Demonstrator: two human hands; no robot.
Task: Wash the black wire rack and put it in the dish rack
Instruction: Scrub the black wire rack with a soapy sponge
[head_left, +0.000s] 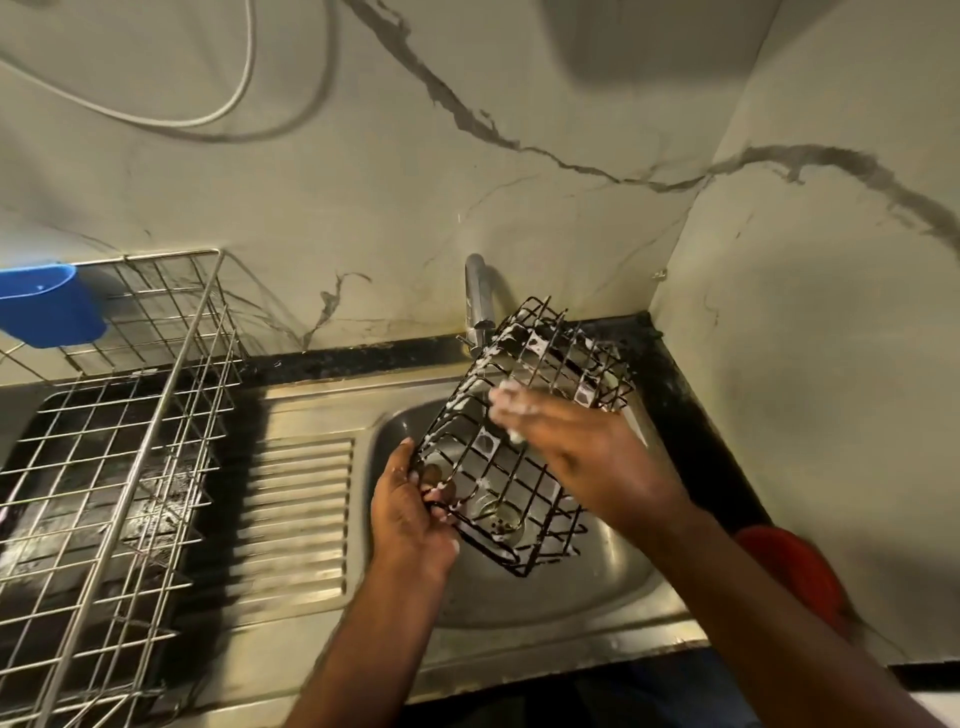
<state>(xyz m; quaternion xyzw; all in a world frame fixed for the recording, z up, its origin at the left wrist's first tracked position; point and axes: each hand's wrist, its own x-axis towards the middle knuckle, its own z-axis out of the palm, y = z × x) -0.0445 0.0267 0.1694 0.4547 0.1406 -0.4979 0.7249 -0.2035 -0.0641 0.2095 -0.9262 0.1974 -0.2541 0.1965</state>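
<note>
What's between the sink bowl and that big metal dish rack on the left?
In the head view, only the ribbed steel drainboard lies between the sink bowl and the dish rack.

I take the sink bowl (545, 587) as my landmark. Over it, the black wire rack (519, 441) fills most of the opening, held tilted by my left hand (410, 514) and right hand (582, 441). Behind the bowl the tap (480, 301) stands just beside the rack's far end. Left of the bowl, the ribbed drainboard (296, 519) lies bare, a passage toward the dish rack (104, 467), whose wire wall rises beyond. Right of the bowl, the wall (810, 364) closes in.
</note>
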